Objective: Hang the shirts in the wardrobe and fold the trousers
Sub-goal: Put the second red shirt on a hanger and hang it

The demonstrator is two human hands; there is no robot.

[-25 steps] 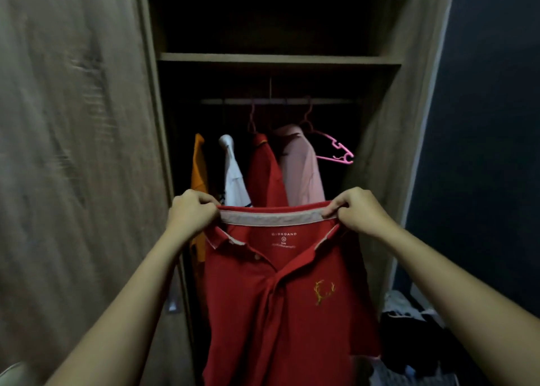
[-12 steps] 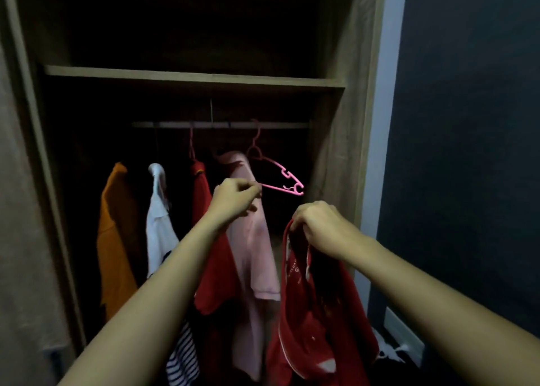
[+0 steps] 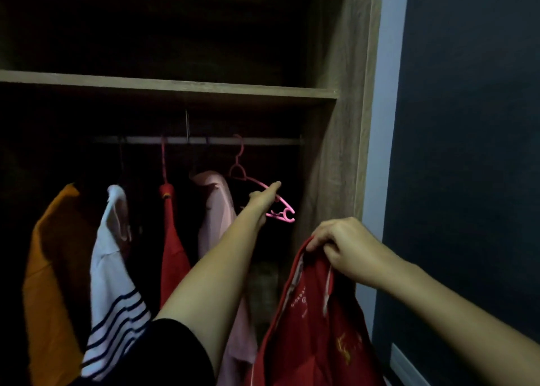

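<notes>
Red polo shirt hangs bunched by collar, beside open wardrobe.

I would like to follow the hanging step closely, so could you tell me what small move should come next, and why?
Probably the left hand should close on the empty pink plastic hanger and lift it off the metal rail. Its fingers reach the hanger's arm, while the right hand holds the red polo shirt by the collar, not yet on any hanger.

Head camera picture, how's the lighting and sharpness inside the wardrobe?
Head view: dim overall; the space above the shelf is almost black. The hanging shirts and the pink hanger read, softly. The left hand is slightly blurred; the right hand and red shirt are clearer.
</notes>
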